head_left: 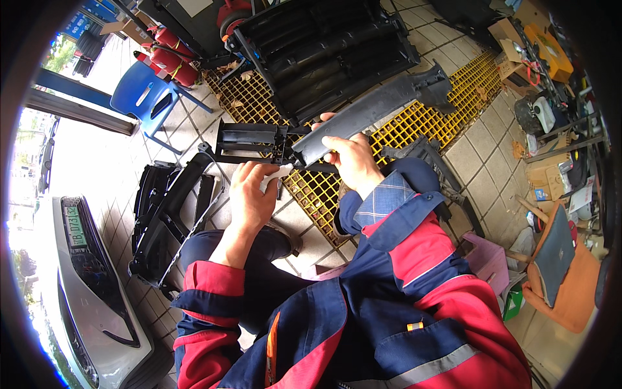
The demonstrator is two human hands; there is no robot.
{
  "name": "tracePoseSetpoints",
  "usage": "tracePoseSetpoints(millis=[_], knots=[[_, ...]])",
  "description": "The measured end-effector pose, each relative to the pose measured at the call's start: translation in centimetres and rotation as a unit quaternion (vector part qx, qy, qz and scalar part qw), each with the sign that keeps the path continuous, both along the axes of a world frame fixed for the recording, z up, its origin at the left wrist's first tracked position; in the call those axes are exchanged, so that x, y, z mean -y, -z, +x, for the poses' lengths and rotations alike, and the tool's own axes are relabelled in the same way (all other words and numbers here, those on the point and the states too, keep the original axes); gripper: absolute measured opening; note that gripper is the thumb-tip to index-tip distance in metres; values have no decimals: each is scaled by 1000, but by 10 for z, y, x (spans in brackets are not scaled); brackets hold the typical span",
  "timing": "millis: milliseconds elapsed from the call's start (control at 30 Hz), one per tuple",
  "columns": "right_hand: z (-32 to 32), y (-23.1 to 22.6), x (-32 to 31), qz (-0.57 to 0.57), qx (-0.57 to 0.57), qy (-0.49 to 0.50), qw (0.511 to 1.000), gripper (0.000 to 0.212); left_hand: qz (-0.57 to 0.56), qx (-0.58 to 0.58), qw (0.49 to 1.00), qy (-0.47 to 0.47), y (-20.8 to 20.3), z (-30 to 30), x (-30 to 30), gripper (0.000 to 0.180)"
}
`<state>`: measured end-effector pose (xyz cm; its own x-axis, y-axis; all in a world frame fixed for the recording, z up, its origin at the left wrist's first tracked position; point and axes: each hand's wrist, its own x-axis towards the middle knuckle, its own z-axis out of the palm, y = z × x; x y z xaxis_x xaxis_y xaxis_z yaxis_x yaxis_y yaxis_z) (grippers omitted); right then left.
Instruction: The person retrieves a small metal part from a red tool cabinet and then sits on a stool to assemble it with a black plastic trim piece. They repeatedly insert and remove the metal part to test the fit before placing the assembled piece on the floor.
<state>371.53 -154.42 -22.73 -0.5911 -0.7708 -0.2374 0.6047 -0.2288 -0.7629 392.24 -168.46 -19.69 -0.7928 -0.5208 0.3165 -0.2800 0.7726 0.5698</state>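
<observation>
A long black plastic vehicle part (363, 113) slants up to the right in front of me, its far end wider and bracket-shaped. My right hand (353, 159) grips its near end, thumb on top and fingers underneath. My left hand (253, 198) is closed on a small white piece (282, 172), perhaps paper or cloth, beside the part's lower left end. Just beyond that end is a black slatted frame (243, 138), partly hidden behind my hands. I cannot tell whether the white piece touches the long part.
A large black slatted panel (324, 52) stands ahead on yellow floor grating (476, 78). Black plastic parts (172, 214) lie to my left, near a white car (91, 292). A blue chair (142, 94) and red fire extinguishers (172, 61) stand far left. Orange chair (560, 279) and cluttered shelves are right.
</observation>
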Motion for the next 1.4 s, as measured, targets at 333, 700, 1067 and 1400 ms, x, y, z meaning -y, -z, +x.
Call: tracePoseSetpoints(millis=[333, 700, 1067, 1400], knots=[[0, 2, 2, 1, 1, -1, 1000, 45, -14, -3, 1000, 6, -1, -1, 1, 23], [-2, 5, 0, -40, 37, -3, 999, 48, 36, -10, 999, -37, -2, 1, 2, 22], [-5, 7, 0, -15, 102, 45, 994, 30, 96, -42, 992, -63, 2, 4, 6, 29], [-8, 10, 3, 16, 70, 76, 995, 31, 89, -49, 993, -61, 0, 4, 5, 28]])
